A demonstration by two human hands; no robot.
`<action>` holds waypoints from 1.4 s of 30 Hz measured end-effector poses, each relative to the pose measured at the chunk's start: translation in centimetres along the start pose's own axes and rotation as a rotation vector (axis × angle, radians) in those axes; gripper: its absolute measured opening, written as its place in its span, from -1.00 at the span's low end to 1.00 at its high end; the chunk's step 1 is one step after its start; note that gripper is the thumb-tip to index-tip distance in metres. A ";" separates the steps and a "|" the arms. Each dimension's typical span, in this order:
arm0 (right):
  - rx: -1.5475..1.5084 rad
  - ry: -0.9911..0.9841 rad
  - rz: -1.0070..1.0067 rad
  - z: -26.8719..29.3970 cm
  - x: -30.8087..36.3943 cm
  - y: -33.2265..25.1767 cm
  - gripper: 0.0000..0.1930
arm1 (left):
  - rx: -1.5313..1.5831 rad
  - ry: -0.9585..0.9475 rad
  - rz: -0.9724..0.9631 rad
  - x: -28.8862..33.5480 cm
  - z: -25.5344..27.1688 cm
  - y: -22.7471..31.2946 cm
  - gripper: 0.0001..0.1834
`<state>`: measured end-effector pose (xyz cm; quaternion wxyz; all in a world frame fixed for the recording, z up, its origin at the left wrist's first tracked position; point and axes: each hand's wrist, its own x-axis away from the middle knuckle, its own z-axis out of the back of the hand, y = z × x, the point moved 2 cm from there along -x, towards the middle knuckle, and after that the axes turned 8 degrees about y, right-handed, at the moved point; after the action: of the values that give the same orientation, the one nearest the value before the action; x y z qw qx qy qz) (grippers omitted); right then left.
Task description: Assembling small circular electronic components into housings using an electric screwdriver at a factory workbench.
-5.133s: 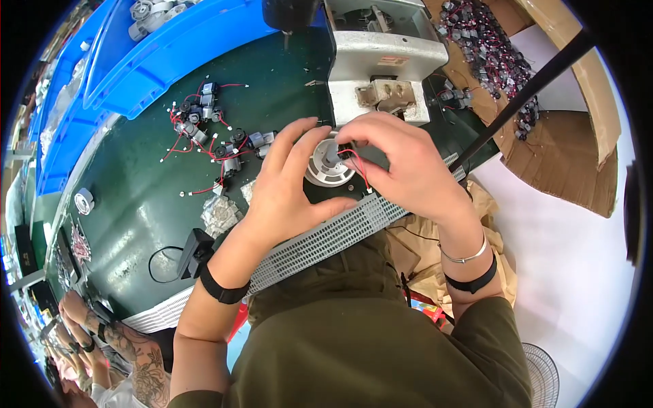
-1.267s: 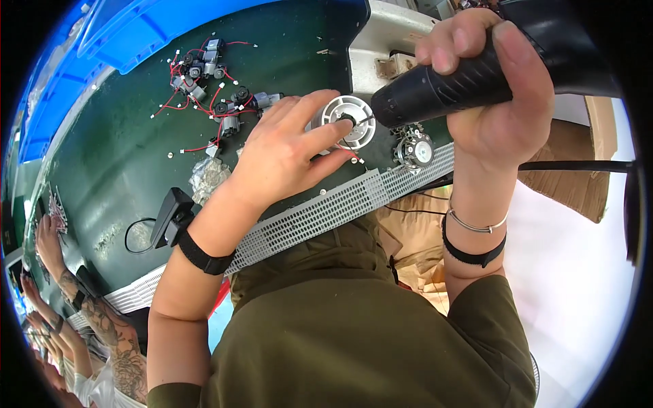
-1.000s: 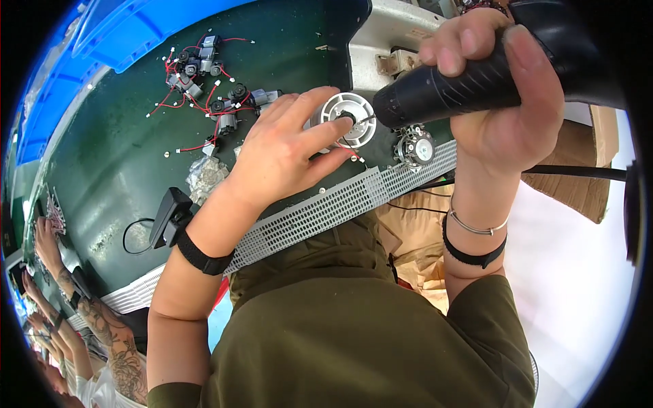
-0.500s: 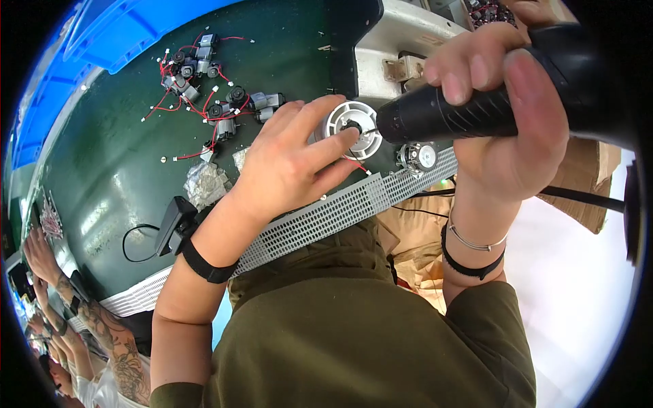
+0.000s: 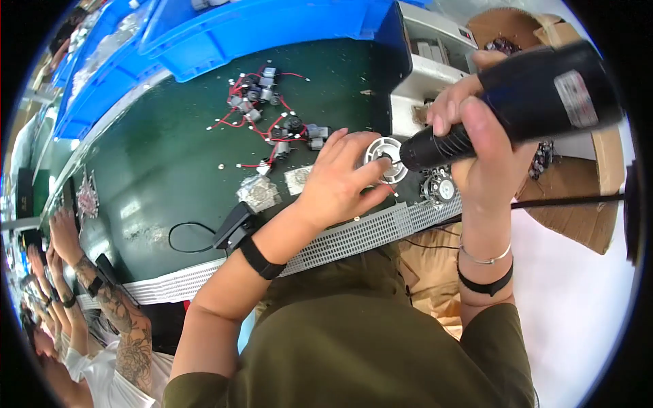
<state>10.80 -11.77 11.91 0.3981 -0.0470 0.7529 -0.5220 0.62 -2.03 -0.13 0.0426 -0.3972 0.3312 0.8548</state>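
My left hand (image 5: 340, 178) is closed on a round white plastic housing (image 5: 378, 145), its fingers along the rim and index finger over the centre. A power screwdriver (image 5: 524, 98), thick and black, is gripped in my right hand (image 5: 486, 139). Its thin bit points left into the housing near my left fingertip; whether it sits on a screw is hidden. Just right of the housing lies a round metal part with a white disc (image 5: 441, 188). Beyond my left hand, small grey motors (image 5: 279, 146) with red wires are scattered on the green table (image 5: 170, 156).
Blue bins (image 5: 265, 30) line the far edge. Clear plastic bags (image 5: 258, 193) lie left of my left hand. A pale machine frame (image 5: 425, 81) stands at far right, near a cardboard box (image 5: 605, 163). At left, a co-worker's tattooed arm (image 5: 115, 306) reaches over the table.
The view has shifted, so the table and both hands appear further right, with more of the bins and cardboard box showing. Both hands keep their grips, and the screwdriver stays at the housing.
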 end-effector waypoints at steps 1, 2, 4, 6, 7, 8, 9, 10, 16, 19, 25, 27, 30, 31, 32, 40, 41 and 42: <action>-0.027 -0.011 0.010 -0.4 -0.6 -0.4 -0.61 | -0.039 0.004 0.006 0.1 0.2 -0.1 -0.59; -0.114 -0.005 0.030 -0.4 -1.3 -0.7 -0.64 | -0.052 0.008 -0.008 -0.1 1.0 0.0 -0.59; -0.246 0.038 0.052 -0.1 -2.9 -1.3 -0.65 | -0.083 0.138 0.083 -0.4 3.8 0.5 -0.52; 0.027 0.335 -0.018 -1.4 -3.3 -1.9 -0.36 | -0.294 0.223 0.012 -0.2 9.0 -1.0 -0.46; 0.073 0.332 0.050 -0.2 -3.3 -0.9 -0.50 | -0.482 0.261 0.069 0.5 12.0 -2.3 -0.46; 0.116 0.326 0.116 1.0 -3.3 0.7 -0.63 | -0.537 0.283 0.232 1.3 14.6 -3.9 -0.48; 0.448 0.382 0.443 -1.0 -1.9 0.5 -0.65 | -0.582 0.285 0.333 2.5 17.3 -6.3 -0.51; 0.386 0.461 0.599 -1.3 -0.6 1.6 -0.68 | -0.700 0.273 0.351 4.1 19.9 -9.1 -0.55; 1.125 -0.648 -0.060 -5.4 2.9 8.7 -0.70 | -0.895 -0.101 0.622 8.9 30.9 -16.8 -0.30; 1.184 -0.799 -0.205 -6.0 2.4 11.0 -0.74 | -0.983 0.091 0.506 5.9 32.6 -15.3 -0.30; 1.082 -0.618 -0.067 -5.8 2.1 11.2 -0.77 | -0.640 0.100 0.259 -6.5 25.2 -6.2 -0.62; 0.680 -0.353 -0.271 -5.8 -0.2 9.1 -0.75 | -0.598 0.098 0.177 -10.0 24.2 -7.1 -0.68; 0.675 -0.330 0.007 -4.9 -0.9 9.0 -0.73 | -0.446 0.015 0.247 -17.7 21.0 -12.4 -0.68; 0.605 -0.320 -0.102 -5.3 -1.1 8.4 -0.74 | -0.532 -0.089 0.203 -19.6 20.0 -15.2 -0.66; 0.537 -0.311 -0.211 -5.6 -1.4 7.7 -0.75 | -0.615 -0.191 0.161 -21.1 18.9 -18.5 -0.65; 0.439 -0.385 -0.229 -3.9 0.6 6.3 -0.74 | -0.837 -0.717 0.104 -22.7 13.5 -36.3 -0.49; 0.408 -0.381 -0.282 -3.6 0.8 6.2 -0.74 | -0.822 -0.716 0.071 -23.3 12.2 -35.6 -0.49; 0.415 -0.364 -0.282 -3.1 0.8 6.5 -0.74 | -0.885 -0.807 0.162 -23.4 11.6 -34.8 -0.45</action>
<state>10.47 -6.89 6.57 0.4511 -0.1614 0.5325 -0.6978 20.66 36.39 3.30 -0.0698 0.0051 -0.0691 0.9952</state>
